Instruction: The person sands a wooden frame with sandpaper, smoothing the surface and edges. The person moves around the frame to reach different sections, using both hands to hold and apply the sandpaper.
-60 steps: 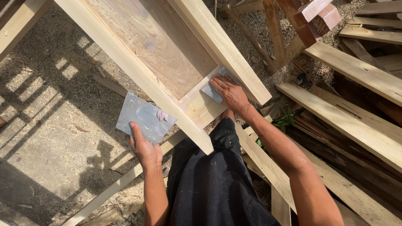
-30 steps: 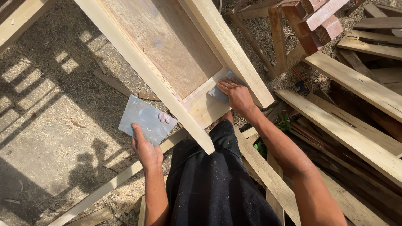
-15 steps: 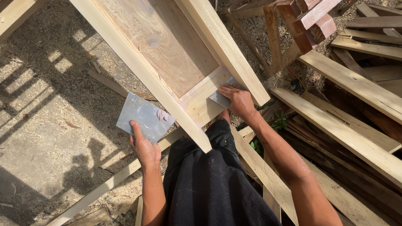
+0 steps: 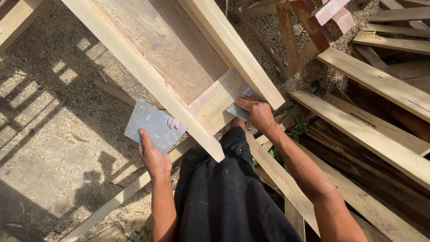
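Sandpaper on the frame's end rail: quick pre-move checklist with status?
1. Right hand flat on the small sandpaper piece: ok.
2. Piece in contact with the end rail at the inner corner: ok.
3. Left hand grip on the spare sandpaper sheet, off the wooden frame: ok.
4. Frame steadied by a hand: not ok, neither hand holds it.
5. Frame's support underneath: cannot tell.
6. Loose planks near the right arm: not ok, cluttered.

Sawdust-strewn ground (image 4: 49, 134) spreads at left under slatted shadows, loose pale planks (image 4: 380, 85) lie stacked at right over darker boards, a reddish wooden trestle (image 4: 322, 22) stands far right, and green weeds (image 4: 293, 132) sprout between.
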